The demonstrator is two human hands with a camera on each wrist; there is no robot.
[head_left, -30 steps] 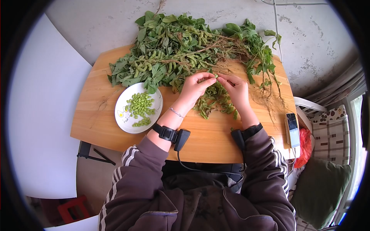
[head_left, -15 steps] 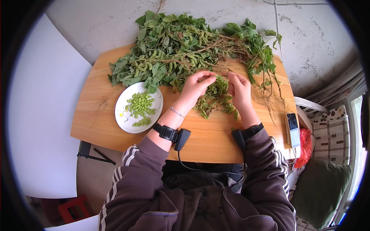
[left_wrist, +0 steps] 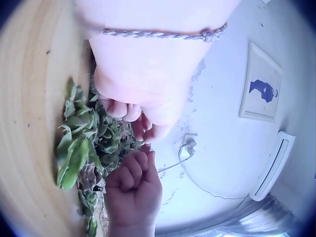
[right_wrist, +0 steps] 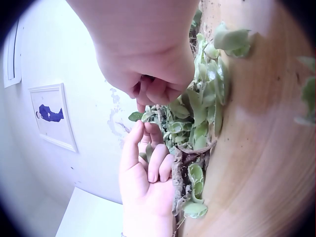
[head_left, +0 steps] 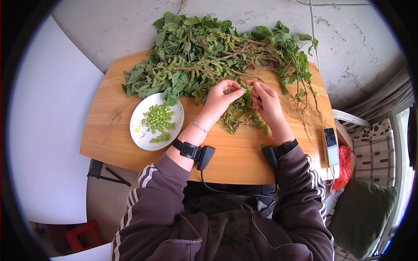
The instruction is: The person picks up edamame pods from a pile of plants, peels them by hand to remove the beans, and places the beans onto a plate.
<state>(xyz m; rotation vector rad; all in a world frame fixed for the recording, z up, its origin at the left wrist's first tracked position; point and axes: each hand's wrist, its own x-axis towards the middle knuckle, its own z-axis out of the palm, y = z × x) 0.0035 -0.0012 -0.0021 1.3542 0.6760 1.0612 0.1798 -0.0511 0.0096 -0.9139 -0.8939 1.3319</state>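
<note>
Pinched between thumb and index finger of my left hand (head_left: pixel 220 98) is a small green soybean pod (head_left: pixel 245 88), above the middle of the table. My right hand (head_left: pixel 268 104) meets it from the other side, thumb and index finger at its end, the other fingers curled in. In the right wrist view a bit of green also shows inside the curled left fingers (right_wrist: pixel 157 165). Below both hands lies a heap of split, emptied pods (head_left: pixel 237 115). A white plate (head_left: pixel 136 115) to the left bears many shelled green soybeans (head_left: pixel 159 118).
Uprooted soybean plants (head_left: pixel 187 56) with leaves, pods and roots cover the table's far side against the wall. A phone (head_left: pixel 331 145) lies at the right edge of the wooden table (head_left: pixel 106 135). Beside it stand a red bag (head_left: pixel 343 167) and a cushioned chair (head_left: pixel 372 152).
My right hand pulled away to the right from the pod, then came back to it with its fingers more curled. The left hand stayed nearly in place.
</note>
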